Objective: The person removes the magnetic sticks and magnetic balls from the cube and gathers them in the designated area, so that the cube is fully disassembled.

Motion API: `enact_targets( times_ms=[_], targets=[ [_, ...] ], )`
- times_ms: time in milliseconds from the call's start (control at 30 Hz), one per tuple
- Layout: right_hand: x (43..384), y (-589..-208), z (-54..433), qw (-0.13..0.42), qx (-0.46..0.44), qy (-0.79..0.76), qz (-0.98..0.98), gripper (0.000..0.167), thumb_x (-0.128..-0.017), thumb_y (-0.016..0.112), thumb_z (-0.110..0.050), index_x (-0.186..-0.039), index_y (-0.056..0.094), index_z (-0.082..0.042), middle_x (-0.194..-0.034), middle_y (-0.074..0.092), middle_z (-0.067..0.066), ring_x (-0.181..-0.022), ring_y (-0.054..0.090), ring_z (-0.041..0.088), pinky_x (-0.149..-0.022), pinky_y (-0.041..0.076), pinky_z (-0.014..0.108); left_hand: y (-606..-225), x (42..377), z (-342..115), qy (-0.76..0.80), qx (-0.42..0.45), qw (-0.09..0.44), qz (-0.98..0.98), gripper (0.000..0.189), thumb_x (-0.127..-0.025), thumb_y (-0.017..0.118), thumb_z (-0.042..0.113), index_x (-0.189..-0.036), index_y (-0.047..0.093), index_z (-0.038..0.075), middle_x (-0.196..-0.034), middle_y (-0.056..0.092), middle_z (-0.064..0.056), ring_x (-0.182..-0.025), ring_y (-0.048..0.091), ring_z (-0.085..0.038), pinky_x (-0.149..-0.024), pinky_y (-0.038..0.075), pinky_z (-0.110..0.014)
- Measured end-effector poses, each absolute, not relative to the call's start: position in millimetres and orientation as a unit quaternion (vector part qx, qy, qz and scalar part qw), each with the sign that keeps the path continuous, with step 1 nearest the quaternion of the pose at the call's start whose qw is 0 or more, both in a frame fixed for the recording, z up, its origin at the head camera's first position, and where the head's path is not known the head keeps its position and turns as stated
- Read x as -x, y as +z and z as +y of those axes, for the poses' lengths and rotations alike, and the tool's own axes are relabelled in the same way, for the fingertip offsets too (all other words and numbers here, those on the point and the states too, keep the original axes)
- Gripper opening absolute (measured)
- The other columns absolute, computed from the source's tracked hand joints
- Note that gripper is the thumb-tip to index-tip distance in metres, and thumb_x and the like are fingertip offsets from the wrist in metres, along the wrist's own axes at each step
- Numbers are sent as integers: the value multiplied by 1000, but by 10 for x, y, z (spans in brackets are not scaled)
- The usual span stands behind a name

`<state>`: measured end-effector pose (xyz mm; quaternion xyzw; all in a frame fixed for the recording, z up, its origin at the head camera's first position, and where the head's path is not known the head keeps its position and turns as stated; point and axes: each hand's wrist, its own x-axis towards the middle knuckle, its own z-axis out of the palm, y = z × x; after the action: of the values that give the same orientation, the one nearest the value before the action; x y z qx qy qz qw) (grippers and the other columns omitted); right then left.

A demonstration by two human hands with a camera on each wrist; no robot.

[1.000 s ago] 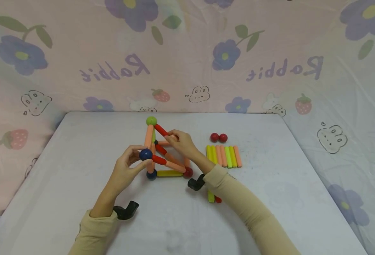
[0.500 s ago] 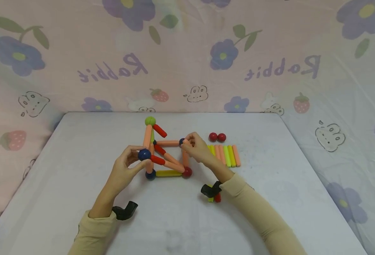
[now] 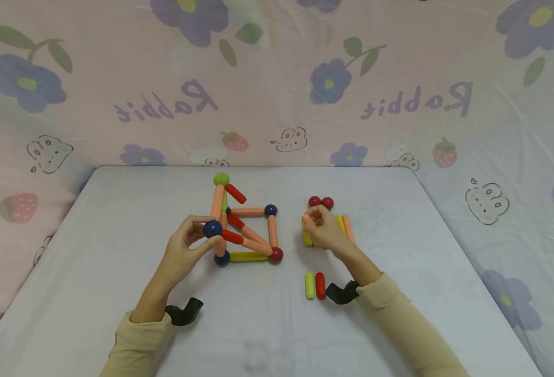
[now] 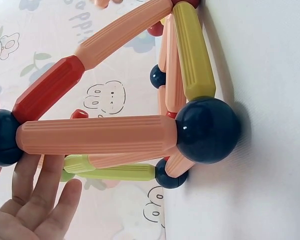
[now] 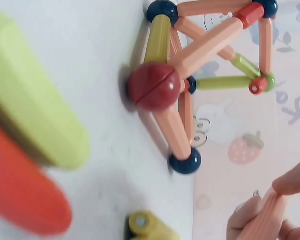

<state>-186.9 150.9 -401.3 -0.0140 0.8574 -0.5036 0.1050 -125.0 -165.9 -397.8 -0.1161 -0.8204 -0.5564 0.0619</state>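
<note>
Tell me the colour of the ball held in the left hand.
The ball is dark blue; the head view shows it best.

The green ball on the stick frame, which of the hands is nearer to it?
Left. The left hand holds the raised blue ball, on the near side of the green ball; the right hand holds a peach stick, well off to the green ball's right.

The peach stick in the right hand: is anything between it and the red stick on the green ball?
Nothing visible blocks the peach stick. In the head view, a dark blue ball appears between it and the red stick, but that ball rests on the table, lower than the red stick.
</note>
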Motion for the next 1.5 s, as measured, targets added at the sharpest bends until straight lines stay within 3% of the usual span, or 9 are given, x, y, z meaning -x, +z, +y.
enact_targets(
  times_ms=[433, 700, 933, 1200, 1500],
  targets=[
    [1909, -4057, 1948, 75, -22, -489, 869, 36, -100, 50, -25, -127, 49, 0, -117, 51, 18, -100, 55, 27, -76, 51, 16, -3977, 1251, -1658, -564, 112, 61, -816, 40, -87, 69, 9, -123, 53, 0, -98, 58, -2, -93, 55, 8, -94, 41, 0],
    [1953, -4105, 2148, 76, -26, -485, 871, 40, -97, 55, -18, -131, 50, 4, -112, 52, 17, -91, 60, 20, -69, 52, 11, -3991, 1258, -1656, -561, 113, 62, -818, 41, -87, 69, 9, -124, 53, 0, -99, 58, -5, -92, 55, 8, -94, 41, 1],
    [2016, -4132, 2291, 69, -33, -439, 895, 40, -97, 56, -19, -130, 53, 4, -117, 53, 21, -111, 54, 34, -74, 46, 11, -3984, 1251, -1651, -560, 114, 63, -818, 41, -88, 69, 9, -124, 53, 0, -97, 58, 1, -92, 56, 8, -94, 41, 0],
    [2113, -4212, 2498, 91, -59, -405, 908, 46, -98, 54, -23, -133, 50, 6, -121, 54, 24, -102, 52, 27, -74, 44, 16, -3972, 1241, -1637, -556, 110, 58, -822, 40, -88, 69, 9, -124, 53, 0, -100, 59, -10, -93, 55, 8, -93, 41, 1],
    [2209, -4328, 2624, 106, -106, -403, 903, 49, -98, 53, -22, -133, 48, 11, -129, 52, 29, -103, 53, 24, -71, 43, 13, -3987, 1250, -1650, -563, 115, 60, -816, 40, -88, 69, 9, -124, 53, 1, -98, 57, 2, -92, 55, 7, -94, 41, 0]
  ],
)
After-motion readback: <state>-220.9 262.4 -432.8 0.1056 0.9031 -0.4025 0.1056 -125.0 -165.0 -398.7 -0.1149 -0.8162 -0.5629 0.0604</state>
